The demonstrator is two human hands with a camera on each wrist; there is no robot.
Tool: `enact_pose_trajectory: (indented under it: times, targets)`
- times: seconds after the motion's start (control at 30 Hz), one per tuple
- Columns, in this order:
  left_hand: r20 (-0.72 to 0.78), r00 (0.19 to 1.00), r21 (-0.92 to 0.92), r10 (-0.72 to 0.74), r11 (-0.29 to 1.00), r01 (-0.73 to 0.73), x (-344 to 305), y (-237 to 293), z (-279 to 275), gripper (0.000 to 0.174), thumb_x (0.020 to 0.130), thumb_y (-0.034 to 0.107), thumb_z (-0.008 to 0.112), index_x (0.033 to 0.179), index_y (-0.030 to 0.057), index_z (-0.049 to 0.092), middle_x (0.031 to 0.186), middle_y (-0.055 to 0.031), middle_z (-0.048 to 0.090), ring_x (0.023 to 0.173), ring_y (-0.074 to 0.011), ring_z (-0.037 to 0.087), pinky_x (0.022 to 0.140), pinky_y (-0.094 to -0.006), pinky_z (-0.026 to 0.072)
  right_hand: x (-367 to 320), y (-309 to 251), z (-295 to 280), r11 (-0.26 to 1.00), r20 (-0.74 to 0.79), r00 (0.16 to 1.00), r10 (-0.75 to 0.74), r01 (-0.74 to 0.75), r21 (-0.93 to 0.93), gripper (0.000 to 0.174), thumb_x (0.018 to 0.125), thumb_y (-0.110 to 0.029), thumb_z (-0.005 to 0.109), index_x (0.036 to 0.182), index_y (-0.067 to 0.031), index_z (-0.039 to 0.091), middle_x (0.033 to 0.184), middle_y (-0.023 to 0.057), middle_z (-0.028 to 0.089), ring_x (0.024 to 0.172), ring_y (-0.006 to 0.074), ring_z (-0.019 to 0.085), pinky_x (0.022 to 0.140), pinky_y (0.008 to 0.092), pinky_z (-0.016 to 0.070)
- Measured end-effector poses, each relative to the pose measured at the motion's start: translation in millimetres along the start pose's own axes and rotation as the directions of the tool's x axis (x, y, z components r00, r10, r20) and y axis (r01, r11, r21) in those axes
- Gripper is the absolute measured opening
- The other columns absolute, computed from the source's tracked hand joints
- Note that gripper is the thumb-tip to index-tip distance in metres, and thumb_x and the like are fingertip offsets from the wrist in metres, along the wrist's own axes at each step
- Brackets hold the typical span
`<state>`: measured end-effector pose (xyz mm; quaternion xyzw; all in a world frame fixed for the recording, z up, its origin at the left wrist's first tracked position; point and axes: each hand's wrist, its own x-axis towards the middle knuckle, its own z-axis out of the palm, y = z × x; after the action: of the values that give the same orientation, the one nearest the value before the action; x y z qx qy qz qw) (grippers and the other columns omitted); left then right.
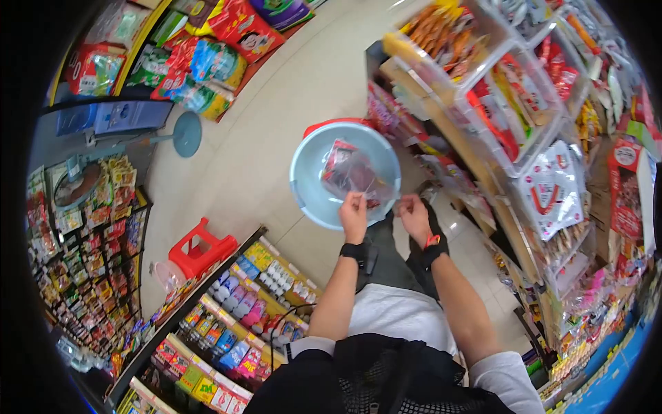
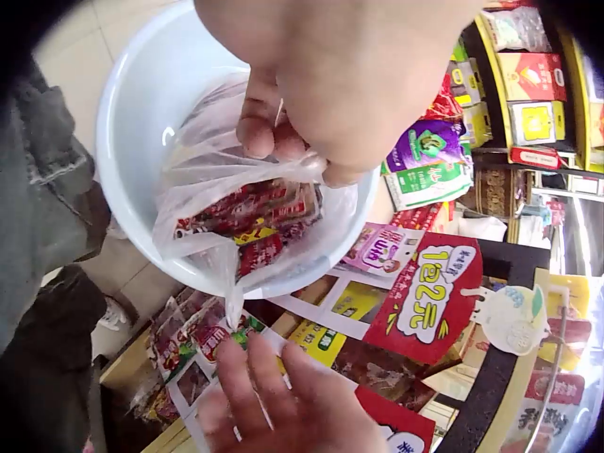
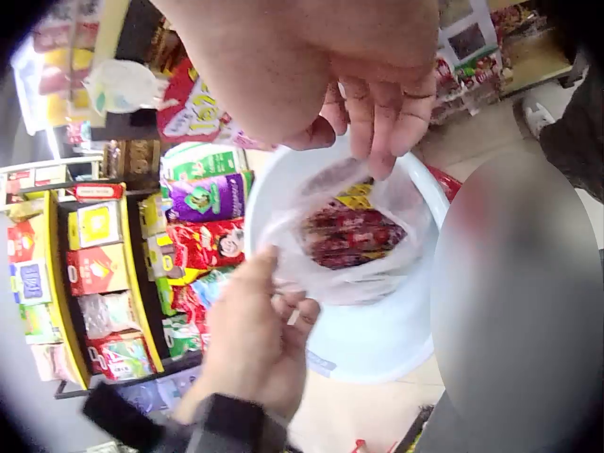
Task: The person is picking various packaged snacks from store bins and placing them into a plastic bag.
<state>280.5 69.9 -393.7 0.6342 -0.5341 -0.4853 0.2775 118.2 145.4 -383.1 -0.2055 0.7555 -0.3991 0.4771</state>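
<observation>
A clear plastic bag (image 2: 193, 217) holding red snack packets (image 3: 349, 236) sits in a light blue basin (image 1: 307, 200), its mouth spread wide. My left hand (image 1: 354, 221) pinches the bag's rim on one side, fingers curled over the thin film. On the other side my right hand (image 1: 416, 219) hovers by the bag's opposite edge, its fingers loosely bent and spread apart in the left wrist view. A pointed corner of the bag reaches toward those fingertips. Part of the bag's lower body is hidden inside the basin.
Something red (image 1: 331, 125) shows under the basin's far rim. Snack bins (image 1: 483, 103) and shelves rise close on the right. A red stool (image 1: 200, 248) stands left, behind a low shelf of boxed goods (image 1: 227, 324). Large colourful bags (image 1: 221, 62) are stacked far left.
</observation>
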Motion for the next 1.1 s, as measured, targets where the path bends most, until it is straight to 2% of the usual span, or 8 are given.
enact_pose_trajectory:
  times: [0.13,0.23,0.4,0.47,0.57,0.7,0.83,1.1]
  targets:
    - [0.093,0.995,0.007,-0.045,0.999,0.045,1.0,-32.8,10.7,0.006,0.09,0.009,0.069,0.091,0.0047,0.065,0.066,-0.0046,0.064,0.06,-0.0105,0.057,0.057,-0.0299,0.0457,-44.6,-39.1,-84.4,0.996,0.183,0.982,0.038,-0.052,0.069,0.016,0.094,-0.004,0.05,0.105,0.0018,0.06,0.085,0.0093,0.069,0.072,0.0155,0.069,0.066,0.0294,0.0543]
    - [0.272,0.962,-0.135,0.005,0.99,0.033,16.4,-67.3,7.2,0.015,0.091,0.015,0.071,0.102,0.0059,0.066,0.077,-0.005,0.07,0.068,-0.0132,0.064,0.063,-0.0308,0.0512,-91.1,-77.3,-146.4,0.994,0.119,0.993,-0.008,-0.005,0.111,0.013,0.098,-0.008,0.051,0.104,0.0007,0.06,0.084,0.0063,0.066,0.071,0.013,0.065,0.066,0.0268,0.0527]
    - [0.477,0.846,0.012,-0.238,0.964,0.264,39.9,-52.6,-24.0,0.027,0.095,0.021,0.067,0.117,0.0107,0.053,0.078,-0.0048,0.064,0.055,-0.0149,0.063,0.041,-0.0282,0.0471,-168.7,-171.7,-233.3,0.938,-0.212,0.966,-0.147,0.205,0.28,0.01,0.099,-0.007,0.055,0.104,0.0,0.06,0.083,0.0041,0.063,0.069,0.0094,0.061,0.063,0.0246,0.0508]
    - [0.455,0.852,-0.002,-0.26,0.956,0.293,41.9,-46.3,-36.5,0.03,0.096,0.014,0.06,0.123,0.0105,0.047,0.089,-0.0124,0.066,0.059,-0.0242,0.069,0.041,-0.0324,0.0509,-187.6,-205.0,-271.0,0.934,-0.431,0.857,-0.283,0.348,0.08,0.009,0.096,-0.004,0.058,0.103,-0.0001,0.06,0.083,0.0039,0.064,0.069,0.0093,0.061,0.064,0.0247,0.0501]
    - [0.381,0.864,-0.013,-0.329,0.932,0.361,40.1,-47.0,-52.2,0.022,0.097,0.012,0.056,0.116,0.0101,0.044,0.096,-0.0151,0.068,0.06,-0.028,0.07,0.042,-0.0356,0.0533,-198.8,-254.7,-335.5,0.846,-0.693,0.486,-0.532,0.345,-0.407,0.017,0.088,0.001,0.063,0.104,-0.0025,0.062,0.091,0.0059,0.065,0.081,0.0141,0.063,0.07,0.0277,0.0502]
    - [0.271,0.8,-0.029,-0.535,0.827,0.562,22.8,-52.0,-63.2,0.024,0.1,0.021,0.056,0.116,0.0077,0.045,0.096,-0.0145,0.064,0.068,-0.0351,0.073,0.047,-0.0423,0.0569,-193.7,-311.3,-411.2,0.552,-0.543,0.128,-0.83,0.052,-0.832,0.029,0.079,0.0,0.07,0.107,-0.0065,0.065,0.105,0.0063,0.065,0.105,0.0241,0.059,0.09,0.0373,0.0468]
    - [0.377,0.747,0.041,-0.548,0.815,0.578,-7.9,-36.1,-49.9,0.023,0.097,0.018,0.062,0.11,0.0064,0.048,0.095,-0.0169,0.065,0.075,-0.0362,0.073,0.052,-0.0448,0.0603,-173.7,-293.2,-471.9,0.459,-0.422,0.361,-0.832,0.019,-0.888,0.031,0.076,-0.004,0.072,0.107,-0.0106,0.067,0.098,0.0039,0.064,0.105,0.0247,0.057,0.093,0.0397,0.0408]
    - [0.436,0.789,0.256,-0.433,0.9,0.353,-79.9,24.5,18.2,0.016,0.096,0.017,0.06,0.107,0.0066,0.059,0.086,-0.0102,0.066,0.063,-0.0188,0.065,0.05,-0.0343,0.0543,-200.1,-275.9,-528.2,0.392,-0.36,0.388,-0.848,0.005,-0.92,0.031,0.077,0.002,0.066,0.106,-0.0099,0.071,0.086,0.0025,0.061,0.093,0.0236,0.056,0.086,0.0395,0.0405]
